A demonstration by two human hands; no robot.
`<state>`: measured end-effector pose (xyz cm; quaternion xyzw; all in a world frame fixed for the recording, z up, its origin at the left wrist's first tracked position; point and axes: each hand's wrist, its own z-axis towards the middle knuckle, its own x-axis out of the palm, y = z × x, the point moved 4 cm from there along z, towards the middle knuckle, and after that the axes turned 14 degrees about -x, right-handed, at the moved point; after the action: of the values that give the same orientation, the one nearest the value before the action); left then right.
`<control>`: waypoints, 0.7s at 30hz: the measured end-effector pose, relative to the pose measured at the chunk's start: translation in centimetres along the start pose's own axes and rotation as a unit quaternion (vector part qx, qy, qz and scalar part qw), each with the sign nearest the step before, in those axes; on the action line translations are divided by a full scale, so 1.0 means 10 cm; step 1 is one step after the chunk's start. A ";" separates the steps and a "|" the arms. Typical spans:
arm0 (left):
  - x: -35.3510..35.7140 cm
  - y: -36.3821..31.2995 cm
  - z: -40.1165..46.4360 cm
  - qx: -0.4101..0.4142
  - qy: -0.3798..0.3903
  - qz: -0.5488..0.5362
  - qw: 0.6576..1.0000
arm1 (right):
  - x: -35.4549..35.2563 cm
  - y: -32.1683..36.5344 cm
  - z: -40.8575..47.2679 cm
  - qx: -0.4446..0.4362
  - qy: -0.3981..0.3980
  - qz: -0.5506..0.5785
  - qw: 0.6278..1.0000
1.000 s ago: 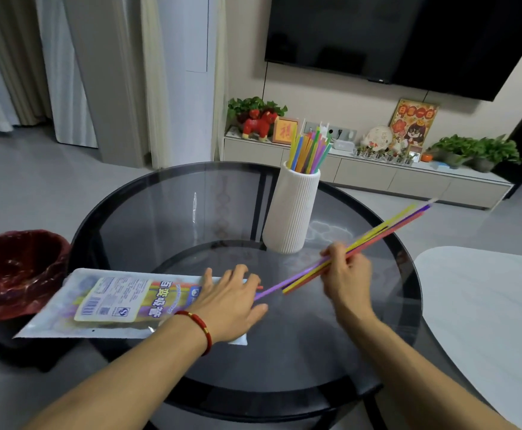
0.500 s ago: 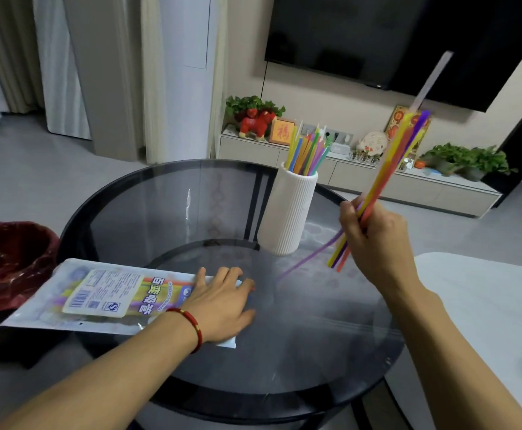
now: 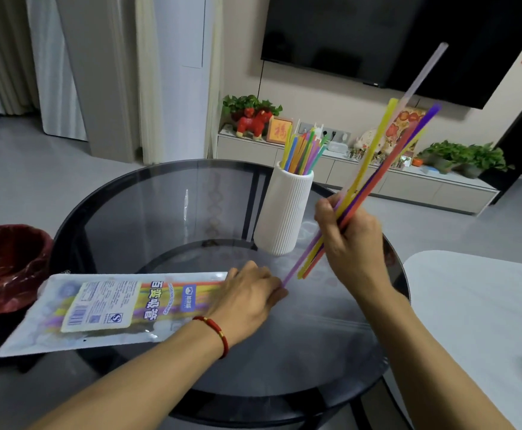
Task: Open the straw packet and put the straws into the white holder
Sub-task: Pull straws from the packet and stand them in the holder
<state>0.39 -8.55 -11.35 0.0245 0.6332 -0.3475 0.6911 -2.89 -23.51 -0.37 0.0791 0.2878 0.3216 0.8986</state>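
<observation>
The straw packet (image 3: 98,311) lies flat on the round glass table (image 3: 148,212), its open end to the right with coloured straws still inside. My left hand (image 3: 247,296) presses flat on that open end. My right hand (image 3: 349,240) grips a bundle of coloured straws (image 3: 377,169), tilted steeply with the tops up and to the right, held just right of the white ribbed holder (image 3: 284,212). The holder stands upright at the table's far side with several straws (image 3: 303,150) sticking out of it.
A dark red lined bin (image 3: 8,268) sits left of the table, under the packet's left end. A white table top (image 3: 477,321) is at the right. A low cabinet (image 3: 362,178) with plants and ornaments runs along the wall behind, under a TV.
My right hand pulled the bundle out of the packet, raised it and swung it from nearly flat to steeply upright beside the holder. My left hand stayed on the packet.
</observation>
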 end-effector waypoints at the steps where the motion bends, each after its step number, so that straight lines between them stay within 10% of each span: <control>1: 0.01 -0.04 0.02 -0.014 0.010 -0.031 0.999 | 0.06 -0.03 -0.04 0.015 0.005 0.014 1.000; 21: 0.02 0.40 0.02 -0.102 0.003 0.065 0.993 | 0.20 -0.35 -0.47 0.051 0.127 0.002 0.991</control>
<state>2.60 -5.64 -13.09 -0.0040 0.6644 -0.2357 0.7093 -2.43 -25.24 -6.33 0.0843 0.4153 0.3152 0.8492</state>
